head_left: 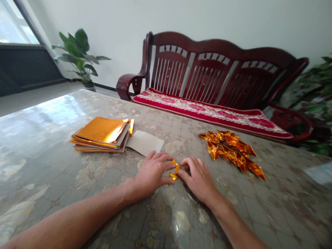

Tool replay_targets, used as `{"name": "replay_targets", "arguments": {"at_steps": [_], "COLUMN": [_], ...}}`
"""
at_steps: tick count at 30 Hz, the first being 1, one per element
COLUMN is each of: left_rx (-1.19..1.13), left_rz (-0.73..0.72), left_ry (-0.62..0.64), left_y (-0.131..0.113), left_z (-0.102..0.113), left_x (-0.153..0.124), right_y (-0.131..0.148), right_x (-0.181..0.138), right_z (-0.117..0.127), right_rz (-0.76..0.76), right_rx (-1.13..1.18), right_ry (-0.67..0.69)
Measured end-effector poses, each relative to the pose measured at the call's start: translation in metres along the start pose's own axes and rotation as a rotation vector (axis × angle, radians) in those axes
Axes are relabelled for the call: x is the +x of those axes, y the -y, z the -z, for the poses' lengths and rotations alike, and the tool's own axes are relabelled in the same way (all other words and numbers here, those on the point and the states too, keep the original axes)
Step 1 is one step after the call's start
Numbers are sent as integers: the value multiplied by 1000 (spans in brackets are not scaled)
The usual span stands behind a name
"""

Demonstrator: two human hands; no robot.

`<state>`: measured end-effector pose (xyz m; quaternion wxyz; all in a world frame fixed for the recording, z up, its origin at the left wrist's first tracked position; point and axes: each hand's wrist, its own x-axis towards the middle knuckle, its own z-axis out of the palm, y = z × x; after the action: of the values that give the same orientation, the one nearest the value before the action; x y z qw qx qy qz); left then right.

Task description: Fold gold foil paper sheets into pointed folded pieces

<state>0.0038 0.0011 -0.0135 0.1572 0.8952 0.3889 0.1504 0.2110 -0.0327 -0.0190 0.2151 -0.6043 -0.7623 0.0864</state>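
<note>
Between my two hands, low over the table, is a small piece of folded gold foil paper, partly hidden by fingers. My left hand grips it from the left, thumb at its near end and fingers at its far end. From the right, my right hand pinches its edge with thumb and curled index finger. Beyond my left hand lies a loose pale sheet, grey-white side up. It reaches from a stack of gold foil paper sheets. Off to the right rests a cluster of folded gold foil pieces with pointed ends.
A patterned, shiny cover lies over the table. Behind its far edge stands a dark red wooden bench with a red floral cushion. A potted plant is at the far left, and a clear plastic item lies at right.
</note>
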Motion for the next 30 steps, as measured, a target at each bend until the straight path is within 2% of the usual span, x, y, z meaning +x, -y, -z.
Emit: {"name": "replay_targets", "arguments": {"at_steps": [4,11,23,30], "left_rx": [-8,-1,52,48], "left_rz": [-2,12,-28,-30], "left_ry": [-6,-6,-11,-25], "left_y": [1,0,1,1], "left_z": [-1,-1,-3,-4], "left_x": [-1,-2,-3,-4], "right_y": [5,0,13,8], "right_x": [-4,1,-6,-11], "right_z": [-5,-1,5,8], "right_rz": [-14,-9,191,233], "right_rx": [-71,-21,-253,-244], "right_ry": [-46,16,-10,-81]}}
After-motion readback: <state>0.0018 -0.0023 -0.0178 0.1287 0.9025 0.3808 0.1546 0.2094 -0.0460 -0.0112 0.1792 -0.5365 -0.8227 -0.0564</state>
